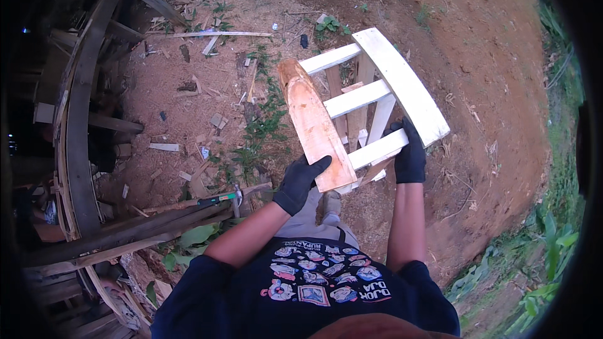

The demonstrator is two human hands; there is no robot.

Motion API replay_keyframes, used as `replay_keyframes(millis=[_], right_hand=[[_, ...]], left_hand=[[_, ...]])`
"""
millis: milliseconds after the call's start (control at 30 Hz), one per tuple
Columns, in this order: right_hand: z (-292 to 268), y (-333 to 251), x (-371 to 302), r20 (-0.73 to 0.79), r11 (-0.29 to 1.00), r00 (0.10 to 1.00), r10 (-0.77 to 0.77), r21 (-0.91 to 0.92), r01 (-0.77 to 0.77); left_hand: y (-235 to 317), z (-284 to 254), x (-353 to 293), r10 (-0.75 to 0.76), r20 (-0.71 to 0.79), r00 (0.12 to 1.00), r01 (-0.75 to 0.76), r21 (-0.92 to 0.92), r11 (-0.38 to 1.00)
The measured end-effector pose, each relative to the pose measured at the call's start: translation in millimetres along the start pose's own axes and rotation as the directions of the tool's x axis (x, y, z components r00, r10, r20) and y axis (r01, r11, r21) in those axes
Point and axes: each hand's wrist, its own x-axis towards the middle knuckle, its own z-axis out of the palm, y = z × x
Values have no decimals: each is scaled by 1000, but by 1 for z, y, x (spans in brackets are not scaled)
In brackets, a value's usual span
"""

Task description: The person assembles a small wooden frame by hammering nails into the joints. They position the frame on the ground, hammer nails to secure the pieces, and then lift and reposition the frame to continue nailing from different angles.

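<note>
Out in front of me I hold a wooden frame (357,99) above the ground, tilted. Its left board (312,124) is reddish-brown with a rough, rounded far end; its right board (402,85) is pale and smooth. Three pale crosspieces join the two boards, and more slats show behind them. My left hand (301,182), in a black glove, grips the near end of the brown board, thumb on top and fingers mostly hidden beneath. My right hand (410,150), also gloved in black, is closed at the nearest crosspiece (380,149), beside the pale board's near end.
A hammer (220,198) with a green handle lies on timbers (169,220) to my left. A dark wooden structure (88,107) stands at far left. Wood scraps and sawdust (182,88) cover the ground ahead; bare soil (496,88) slopes at right, edged by green plants (553,251).
</note>
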Motion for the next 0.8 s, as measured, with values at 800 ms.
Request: replay_keyframes(millis=[800], right_hand=[[-51,83,-32,-195,892,977,-90,-451,-8]], left_hand=[[-72,-77,62,122,20,992,-124,152,981]])
